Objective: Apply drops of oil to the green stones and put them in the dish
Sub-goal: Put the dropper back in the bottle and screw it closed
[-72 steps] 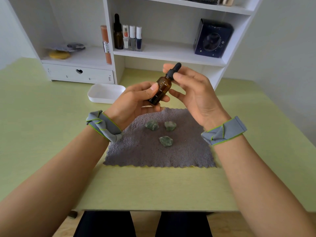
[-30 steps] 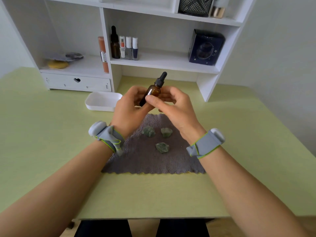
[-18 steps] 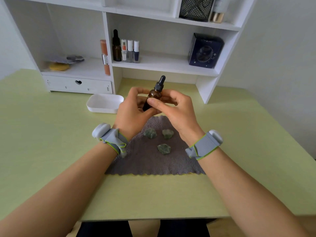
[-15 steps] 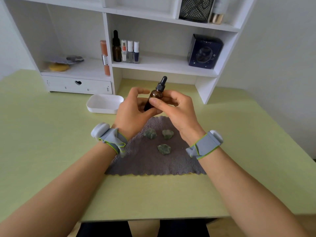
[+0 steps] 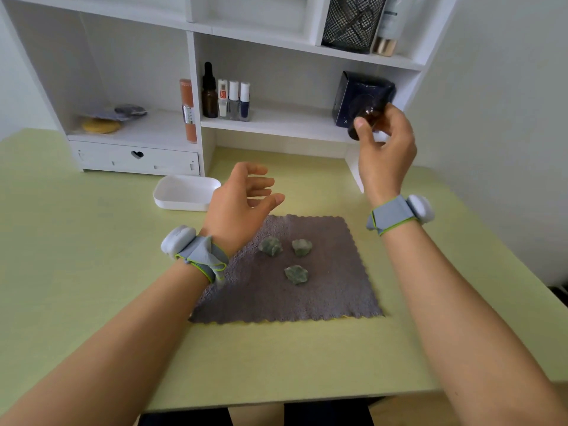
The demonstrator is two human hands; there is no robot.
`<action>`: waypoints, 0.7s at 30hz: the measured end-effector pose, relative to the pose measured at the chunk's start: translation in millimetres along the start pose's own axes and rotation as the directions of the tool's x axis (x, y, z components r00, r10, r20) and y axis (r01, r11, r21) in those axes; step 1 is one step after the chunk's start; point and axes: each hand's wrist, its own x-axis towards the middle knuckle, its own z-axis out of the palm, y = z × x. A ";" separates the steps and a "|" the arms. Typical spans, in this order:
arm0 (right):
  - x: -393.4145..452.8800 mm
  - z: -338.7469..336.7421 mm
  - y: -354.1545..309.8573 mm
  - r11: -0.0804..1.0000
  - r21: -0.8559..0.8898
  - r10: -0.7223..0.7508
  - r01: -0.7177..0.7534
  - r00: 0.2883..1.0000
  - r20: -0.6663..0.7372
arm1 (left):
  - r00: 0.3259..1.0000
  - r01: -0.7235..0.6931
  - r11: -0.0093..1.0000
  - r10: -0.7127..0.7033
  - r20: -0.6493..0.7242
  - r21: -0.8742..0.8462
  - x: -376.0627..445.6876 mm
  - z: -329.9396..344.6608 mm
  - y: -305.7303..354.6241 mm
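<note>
Three green stones lie on a grey cloth: one at the back left, one at the back right, one nearer me. My right hand is raised at the right in front of the shelf and holds the brown oil bottle; its dropper cap is blurred and hidden by my fingers. My left hand hovers above the cloth's back left corner, empty, fingers spread. The white dish stands empty on the table just left of that hand.
A white shelf unit stands at the back of the green table, with a second dropper bottle, small nail polish bottles, an orange tube and a dark blue box. A wall rises at the right.
Both hands held the bottle together above the cloth. Now my left hand has let go and opened, and my right hand has carried the bottle up and to the right.
</note>
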 end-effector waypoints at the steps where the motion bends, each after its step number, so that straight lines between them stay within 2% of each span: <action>1: 3.7 1.5 2.1 1.000 -0.012 -0.001 0.001 1.000 -0.004 | 1.000 -0.010 1.000 0.010 0.001 0.009 -0.3 -0.3 0.5; 11: 20.0 21.3 19.6 0.980 -0.198 -0.018 0.026 0.999 0.042 | 0.998 -0.062 0.996 0.062 0.003 0.065 -1.7 -2.5 0.6; 15: 31.3 22.4 19.8 0.963 -0.268 0.020 0.005 0.996 0.090 | 0.998 -0.066 0.995 0.066 0.010 0.073 -1.3 -2.8 0.1; 19: 33.2 18.8 16.1 0.959 -0.278 0.080 -0.055 0.994 0.079 | 0.998 -0.070 0.995 0.070 0.010 0.064 -1.5 -2.6 0.3; 21: 31.2 16.2 17.8 0.934 -0.351 0.101 -0.063 0.991 0.090 | 0.997 -0.071 0.995 0.071 0.006 0.064 -1.3 -2.8 0.0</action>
